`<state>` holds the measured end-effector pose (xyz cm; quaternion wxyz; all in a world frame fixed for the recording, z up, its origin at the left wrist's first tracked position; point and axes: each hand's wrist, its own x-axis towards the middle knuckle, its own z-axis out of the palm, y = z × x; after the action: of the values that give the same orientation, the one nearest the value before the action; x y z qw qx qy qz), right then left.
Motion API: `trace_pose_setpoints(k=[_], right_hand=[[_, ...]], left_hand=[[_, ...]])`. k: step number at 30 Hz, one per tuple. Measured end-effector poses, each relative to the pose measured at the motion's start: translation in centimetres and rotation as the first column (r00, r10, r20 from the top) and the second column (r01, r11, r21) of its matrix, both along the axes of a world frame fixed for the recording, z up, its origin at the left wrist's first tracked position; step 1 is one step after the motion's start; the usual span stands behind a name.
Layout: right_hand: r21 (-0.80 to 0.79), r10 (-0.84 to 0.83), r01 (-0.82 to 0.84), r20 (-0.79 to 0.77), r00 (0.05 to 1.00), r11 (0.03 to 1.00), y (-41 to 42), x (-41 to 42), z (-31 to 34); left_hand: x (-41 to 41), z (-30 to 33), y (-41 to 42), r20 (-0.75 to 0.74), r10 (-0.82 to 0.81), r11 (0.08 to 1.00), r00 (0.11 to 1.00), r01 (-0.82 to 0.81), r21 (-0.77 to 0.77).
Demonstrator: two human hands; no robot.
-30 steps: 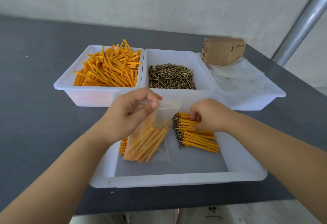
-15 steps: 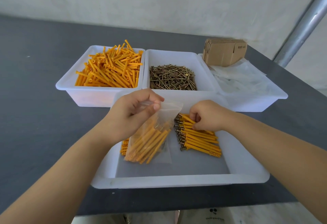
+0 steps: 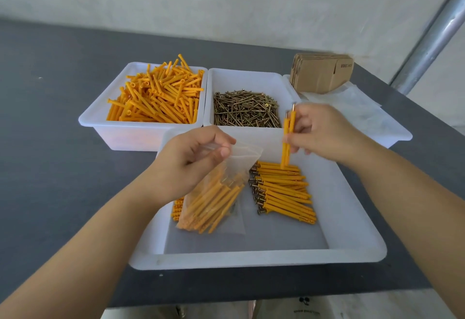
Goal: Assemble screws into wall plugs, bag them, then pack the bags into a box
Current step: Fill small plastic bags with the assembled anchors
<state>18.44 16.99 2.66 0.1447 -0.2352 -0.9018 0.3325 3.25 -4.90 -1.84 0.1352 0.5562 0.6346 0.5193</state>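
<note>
Two plugs pinched in your right hand; your left hand pinches a part-filled bag open. A pile remains; boxing not started.

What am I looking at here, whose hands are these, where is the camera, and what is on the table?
No machine: a person works bare-handed, filmed by a camera on their head looking down. The left hand holds a clear bag of plugs open. The right hand pinches two assembled plugs above the loose pile in the near tray. Behind stand a bin of orange plugs, a bin of screws, and flat cardboard boxes.
</note>
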Motion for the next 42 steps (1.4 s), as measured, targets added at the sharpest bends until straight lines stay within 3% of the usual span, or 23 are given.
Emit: trace_pose_setpoints(k=[3,6,14,21,25,31,33,35,38,40,42], right_hand=[[-0.211,-0.02,-0.034,-0.25,0.968,0.977,-1.0,-0.4,2.4],[-0.365,0.05,-0.18,-0.339,0.939,0.914,-2.3,-1.4,3.6],[-0.437,0.321,-0.318,-0.069,0.944,0.841,-5.1,-4.6,2.4],[-0.373,0.306,-0.293,-0.024,0.952,0.881,-4.4,-3.8,2.8],[-0.424,0.398,-0.361,-0.002,0.917,0.831,-4.9,-3.8,3.0],[-0.378,0.491,-0.43,0.078,0.868,0.82,-5.3,-4.6,2.9],[-0.364,0.443,-0.405,0.022,0.896,0.839,-5.2,-4.4,2.8],[-0.327,0.311,-0.336,-0.129,0.942,0.883,-5.0,-4.1,2.8],[-0.327,0.126,-0.243,-0.342,0.931,0.913,-3.5,-2.9,2.8],[-0.259,0.042,-0.127,-0.31,0.95,0.958,-2.0,-1.9,2.3],[-0.018,0.026,-0.028,-0.087,0.996,0.999,-0.9,-0.8,1.3]], left_hand=[[0.1,0.2,0.0,-0.001,-0.008,1.0,1.0,0.008,0.011],[0.2,0.2,-0.1,0.005,-0.021,1.0,1.0,0.021,0.016],[-0.1,0.2,-0.2,-0.049,-0.078,0.993,0.996,0.082,0.086],[-0.2,0.0,-0.2,0.0,-0.078,0.99,0.997,0.077,0.115],[-0.3,-0.1,-0.1,-0.006,-0.071,0.991,0.997,0.071,0.114],[-0.2,0.0,-0.2,-0.001,-0.056,0.991,0.998,0.055,0.124],[-0.3,-0.1,-0.3,0.003,-0.055,0.992,0.998,0.054,0.118],[-0.4,-0.2,-0.3,0.025,-0.035,0.993,0.999,0.032,0.116],[-0.6,-0.2,-0.4,0.083,0.058,0.971,0.995,-0.075,0.227],[-1.1,-0.2,-0.8,0.219,0.107,0.928,0.97,-0.176,0.328],[-1.3,-0.2,-1.0,0.33,0.084,0.923,0.94,-0.199,0.331]])
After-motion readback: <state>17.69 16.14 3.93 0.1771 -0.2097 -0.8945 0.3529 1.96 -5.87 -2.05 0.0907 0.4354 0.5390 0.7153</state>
